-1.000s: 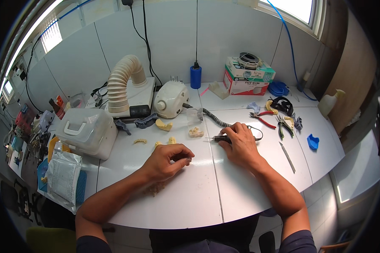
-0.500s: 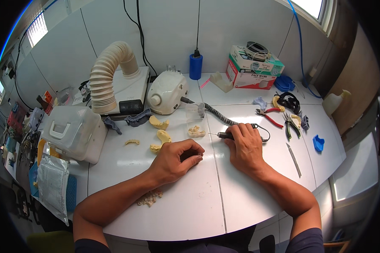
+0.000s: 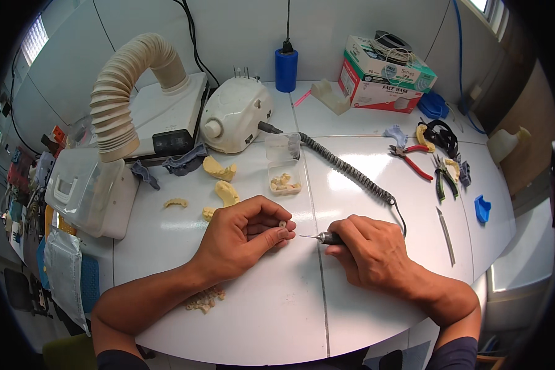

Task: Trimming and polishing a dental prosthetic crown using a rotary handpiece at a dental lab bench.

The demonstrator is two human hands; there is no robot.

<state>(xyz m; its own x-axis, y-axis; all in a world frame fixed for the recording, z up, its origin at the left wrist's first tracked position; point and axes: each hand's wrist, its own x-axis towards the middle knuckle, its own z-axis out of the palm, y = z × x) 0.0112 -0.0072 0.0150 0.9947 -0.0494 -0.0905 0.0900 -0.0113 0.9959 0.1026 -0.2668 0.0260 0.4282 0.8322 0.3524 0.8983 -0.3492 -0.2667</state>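
Between the thumb and fingers of my left hand (image 3: 237,237) is pinched a small cream tooth-like piece (image 3: 282,226), mostly covered by the fingertips. My right hand (image 3: 376,250) grips a black rotary handpiece (image 3: 330,238), whose thin bur points left toward that piece, a short gap apart. From the handpiece a cable leads to a coiled grey cord (image 3: 345,165) and a white motor unit (image 3: 237,117). An open clear plastic box (image 3: 285,190) with several cream pieces lies beyond my hands. Yellow plaster models (image 3: 227,193) stand behind my left hand. Beside my left forearm is a heap of beige bits (image 3: 205,300).
A white extractor with a ribbed hose (image 3: 114,92) and a lidded plastic case (image 3: 95,191) occupy the left. On the right lie red-handled pliers (image 3: 416,165), green-black pliers (image 3: 445,177), a slim metal knife (image 3: 446,236) and a blue tray (image 3: 482,209). Mask boxes (image 3: 382,83) stand behind.
My right hand has brought the handpiece nearer to me, away from beside the clear box. In my left hand's pinch the small piece now shows. The whole view has shifted slightly.
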